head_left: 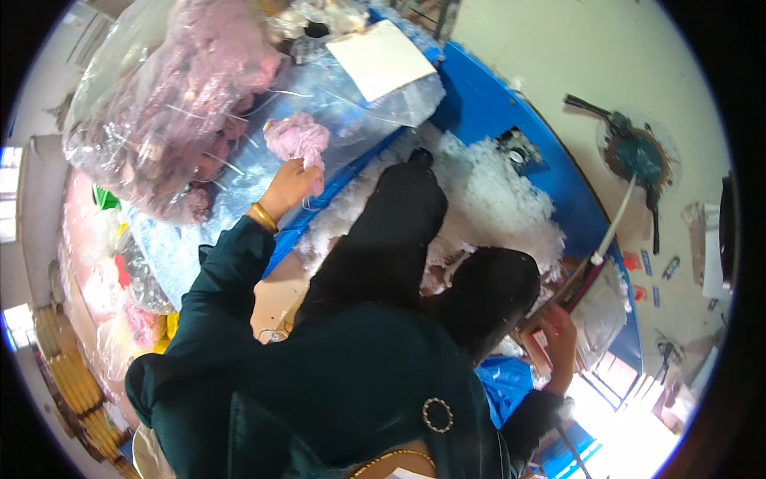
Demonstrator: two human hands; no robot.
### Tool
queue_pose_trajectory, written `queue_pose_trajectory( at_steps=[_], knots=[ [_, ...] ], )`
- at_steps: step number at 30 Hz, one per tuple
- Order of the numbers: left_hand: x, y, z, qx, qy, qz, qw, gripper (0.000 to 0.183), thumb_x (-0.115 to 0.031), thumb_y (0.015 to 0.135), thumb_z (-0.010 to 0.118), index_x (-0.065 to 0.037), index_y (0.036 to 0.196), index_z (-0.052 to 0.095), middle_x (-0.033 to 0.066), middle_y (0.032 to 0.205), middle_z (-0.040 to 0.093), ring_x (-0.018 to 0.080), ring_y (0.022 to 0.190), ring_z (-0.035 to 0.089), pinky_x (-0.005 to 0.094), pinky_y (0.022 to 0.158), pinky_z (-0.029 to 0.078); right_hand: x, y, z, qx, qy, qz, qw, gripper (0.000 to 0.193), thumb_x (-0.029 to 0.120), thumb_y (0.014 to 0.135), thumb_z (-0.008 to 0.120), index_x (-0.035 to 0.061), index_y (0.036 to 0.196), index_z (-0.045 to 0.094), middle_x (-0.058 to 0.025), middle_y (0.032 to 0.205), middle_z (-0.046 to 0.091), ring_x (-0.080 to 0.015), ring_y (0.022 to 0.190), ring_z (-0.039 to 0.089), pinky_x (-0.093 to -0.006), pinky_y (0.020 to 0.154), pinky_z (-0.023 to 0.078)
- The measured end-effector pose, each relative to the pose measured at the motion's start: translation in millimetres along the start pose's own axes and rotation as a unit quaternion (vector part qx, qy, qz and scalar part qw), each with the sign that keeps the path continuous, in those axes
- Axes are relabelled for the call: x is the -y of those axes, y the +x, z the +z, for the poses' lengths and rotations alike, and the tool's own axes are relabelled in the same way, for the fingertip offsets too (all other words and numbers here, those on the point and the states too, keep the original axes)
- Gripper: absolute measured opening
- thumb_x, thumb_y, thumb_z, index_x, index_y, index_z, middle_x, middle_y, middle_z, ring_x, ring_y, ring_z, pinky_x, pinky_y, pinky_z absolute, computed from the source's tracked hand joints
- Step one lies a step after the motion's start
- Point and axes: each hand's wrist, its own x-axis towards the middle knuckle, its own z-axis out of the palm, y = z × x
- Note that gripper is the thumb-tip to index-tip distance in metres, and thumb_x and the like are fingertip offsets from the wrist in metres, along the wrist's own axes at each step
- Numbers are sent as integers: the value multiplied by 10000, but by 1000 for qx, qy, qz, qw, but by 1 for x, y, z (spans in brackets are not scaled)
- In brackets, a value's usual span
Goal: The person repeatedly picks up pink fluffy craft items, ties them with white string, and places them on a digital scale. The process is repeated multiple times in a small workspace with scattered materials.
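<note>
A large clear plastic bag at upper left holds pink fluffy pieces. Just right of it, the left hand is closed on a pink fluffy piece, whose long axis stands roughly upright above the fist. A white rectangular sheet lies on clear plastic. White stuffing fills the blue bin. The right hand curls around a reddish object, unclear.

A big blue bin full of soft white stuffing.

The white stuffing lies in a fluffy heap inside the blue bin. A clear plastic bag rests on the bin's left edge, with a white sheet of paper on top. Beside that bag, farther left of the bin, sits a bag of pink fluff.
</note>
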Motion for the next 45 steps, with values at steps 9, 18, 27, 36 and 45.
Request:
queue_pose_trajectory(
  at_steps=[9,18,27,36,45],
  knots=[
    [-190,27,73,160,266,335,890,177,-73,620,628,-30,792,637,128,924,613,315,919,577,407,776,457,188,72,75,-70,-41,-514,854,295,247,813,695,92,1061,659,-88,1103,629,-265,964,616,-347,725,512],
    [-251,46,115,-49,167,471,865,122,-48,699,577,-21,817,589,106,1055,613,288,962,586,377,821,456,146,74,76,331,164,-229,901,426,444,908,574,22,919,626,-7,764,598,-93,705,531,-256,635,445],
    [-253,55,146,-91,-31,270,958,245,-72,854,538,20,1080,558,136,991,634,261,934,613,356,810,477,133,42,70,220,570,-123,782,327,87,836,676,4,1136,576,-25,953,632,-100,832,602,-234,724,477],
    [-239,31,167,409,-641,-24,650,560,-32,800,589,32,1333,430,127,1252,557,186,1116,554,308,985,410,133,33,37,42,460,-246,852,266,30,821,678,-28,1066,593,-36,959,636,-86,871,582,-228,760,470],
    [-262,39,178,366,-454,48,811,169,50,758,689,8,919,656,44,871,682,97,814,634,226,747,502,128,23,30,87,413,-177,889,661,99,627,862,7,1202,548,-54,1154,594,-151,1083,528,-303,950,416]
  ],
)
